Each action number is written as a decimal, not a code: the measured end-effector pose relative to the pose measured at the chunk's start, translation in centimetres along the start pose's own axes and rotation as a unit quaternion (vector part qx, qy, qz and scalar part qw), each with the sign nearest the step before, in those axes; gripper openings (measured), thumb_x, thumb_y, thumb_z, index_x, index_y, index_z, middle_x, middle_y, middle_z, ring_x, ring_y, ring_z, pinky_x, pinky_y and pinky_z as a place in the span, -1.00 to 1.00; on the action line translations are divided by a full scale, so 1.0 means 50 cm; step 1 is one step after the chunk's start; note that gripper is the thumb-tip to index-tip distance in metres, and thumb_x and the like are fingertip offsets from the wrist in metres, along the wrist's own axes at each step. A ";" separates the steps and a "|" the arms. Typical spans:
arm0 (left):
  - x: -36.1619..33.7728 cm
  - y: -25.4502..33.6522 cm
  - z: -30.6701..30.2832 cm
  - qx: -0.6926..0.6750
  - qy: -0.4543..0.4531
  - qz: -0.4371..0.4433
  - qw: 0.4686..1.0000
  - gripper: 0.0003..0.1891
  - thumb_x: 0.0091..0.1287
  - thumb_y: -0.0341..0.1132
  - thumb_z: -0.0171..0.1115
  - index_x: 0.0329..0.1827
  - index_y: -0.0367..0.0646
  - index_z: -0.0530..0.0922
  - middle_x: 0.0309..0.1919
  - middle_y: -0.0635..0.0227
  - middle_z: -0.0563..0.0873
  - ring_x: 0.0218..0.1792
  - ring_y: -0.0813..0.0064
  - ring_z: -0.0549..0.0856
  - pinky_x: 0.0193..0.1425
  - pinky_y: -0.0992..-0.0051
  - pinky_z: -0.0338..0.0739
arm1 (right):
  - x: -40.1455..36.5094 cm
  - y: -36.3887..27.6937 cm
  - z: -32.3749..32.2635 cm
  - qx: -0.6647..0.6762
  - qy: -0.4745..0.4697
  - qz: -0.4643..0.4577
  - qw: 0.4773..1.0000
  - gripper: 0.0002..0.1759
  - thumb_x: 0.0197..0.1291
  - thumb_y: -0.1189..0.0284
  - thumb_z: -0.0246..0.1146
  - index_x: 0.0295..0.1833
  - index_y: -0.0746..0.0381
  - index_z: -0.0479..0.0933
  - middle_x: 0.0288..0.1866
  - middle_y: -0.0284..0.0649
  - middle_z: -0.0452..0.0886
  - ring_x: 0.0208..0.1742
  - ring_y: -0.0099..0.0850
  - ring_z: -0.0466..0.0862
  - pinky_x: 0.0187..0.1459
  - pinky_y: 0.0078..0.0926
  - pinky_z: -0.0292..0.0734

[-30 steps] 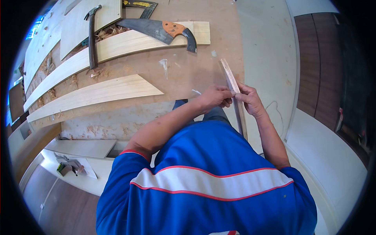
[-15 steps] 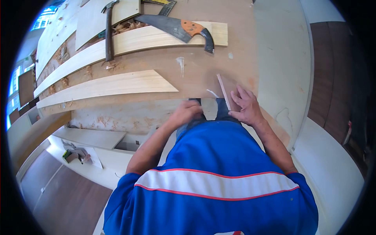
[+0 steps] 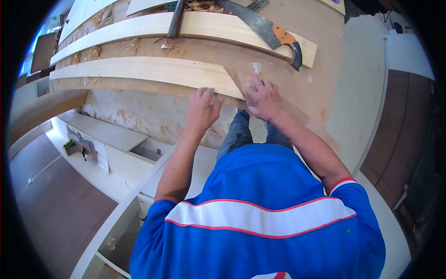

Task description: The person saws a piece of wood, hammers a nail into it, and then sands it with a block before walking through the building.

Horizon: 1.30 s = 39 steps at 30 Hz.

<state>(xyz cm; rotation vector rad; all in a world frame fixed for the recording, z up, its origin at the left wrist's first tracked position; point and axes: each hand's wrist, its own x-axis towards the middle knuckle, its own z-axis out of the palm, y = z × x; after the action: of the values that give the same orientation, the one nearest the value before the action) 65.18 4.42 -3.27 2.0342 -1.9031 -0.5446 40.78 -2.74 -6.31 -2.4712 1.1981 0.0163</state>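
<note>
My right hand (image 3: 265,98) bends over a thin, flat brownish piece (image 3: 241,80) at the slanted end of the nearer pale wooden plank (image 3: 153,69). That piece is mostly covered by the fingers. At the plank's front edge is my left hand (image 3: 203,109), its fingers curled in and their tips overlapping the edge. A handsaw (image 3: 265,30) with an orange and black handle lies across the longer plank (image 3: 209,25) behind. Left of the saw, a hammer (image 3: 176,21) rests on that same plank, its head out of the frame.
The brown workbench (image 3: 320,51) carries wood shavings (image 3: 204,6) and a white smear (image 3: 256,68). Below on the left stand white cabinet parts (image 3: 111,128) with a green-and-black object (image 3: 69,148) on them. A pale panel (image 3: 362,83) lies on the right.
The view has shifted, so the planks, saw and hammer sit further right. My right hand has brought the thin piece against the plank's slanted end; my left hand has moved up to its front edge.
</note>
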 end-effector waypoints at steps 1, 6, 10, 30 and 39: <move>0.019 -0.017 0.005 0.013 0.024 0.038 0.999 -0.50 0.30 -0.16 0.45 0.22 -0.26 0.62 0.22 -0.06 0.68 0.27 -0.11 0.63 0.29 0.07 0.55 | 0.003 0.003 -0.001 -0.006 0.005 -0.013 1.000 -0.13 -0.10 0.15 0.60 0.42 0.12 0.59 0.60 0.06 0.36 0.33 0.00 0.53 0.21 0.06 0.54; 0.103 -0.076 -0.003 0.093 0.036 0.116 0.988 -0.29 0.20 -0.10 0.54 0.38 -0.27 0.56 0.47 -0.06 0.51 0.54 -0.11 0.40 0.58 -0.01 0.30 | 0.041 -0.004 -0.039 -0.025 -0.021 -0.013 0.999 -0.08 -0.19 0.21 0.62 0.41 0.17 0.60 0.58 0.06 0.39 0.32 0.01 0.55 0.23 0.04 0.56; 0.118 -0.103 -0.006 0.107 -0.045 0.119 0.986 -0.12 0.12 0.00 0.60 0.47 -0.25 0.48 0.58 -0.11 0.37 0.63 -0.12 0.28 0.65 -0.05 0.18 | 0.078 -0.004 -0.034 -0.023 -0.024 -0.048 0.998 -0.08 -0.23 0.26 0.63 0.40 0.18 0.60 0.57 0.06 0.38 0.34 0.01 0.54 0.23 0.06 0.57; 0.244 -0.102 -0.017 0.064 -0.196 0.313 0.927 0.13 -0.21 -0.15 0.73 0.54 -0.27 0.39 0.46 0.01 0.48 0.53 -0.06 0.40 0.63 0.05 0.28 | 0.083 0.013 -0.039 -0.004 -0.051 -0.083 0.995 -0.05 -0.22 0.37 0.57 0.47 0.15 0.52 0.68 -0.02 0.30 0.50 -0.04 0.44 0.35 0.01 0.45; 0.240 -0.120 0.003 0.002 -0.167 0.321 0.932 0.06 -0.24 -0.26 0.64 0.51 -0.26 0.43 0.41 0.02 0.54 0.46 -0.03 0.47 0.59 0.05 0.31 | 0.066 0.010 -0.019 0.018 -0.010 -0.053 0.998 -0.02 -0.25 0.44 0.54 0.49 0.10 0.53 0.71 -0.12 0.31 0.51 -0.09 0.43 0.35 -0.06 0.40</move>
<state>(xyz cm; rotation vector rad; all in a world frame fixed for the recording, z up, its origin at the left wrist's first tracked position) 70.97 -7.07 -7.02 1.2390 -2.5910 -0.7297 42.34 -5.83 -6.20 -2.4930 1.0485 -0.0090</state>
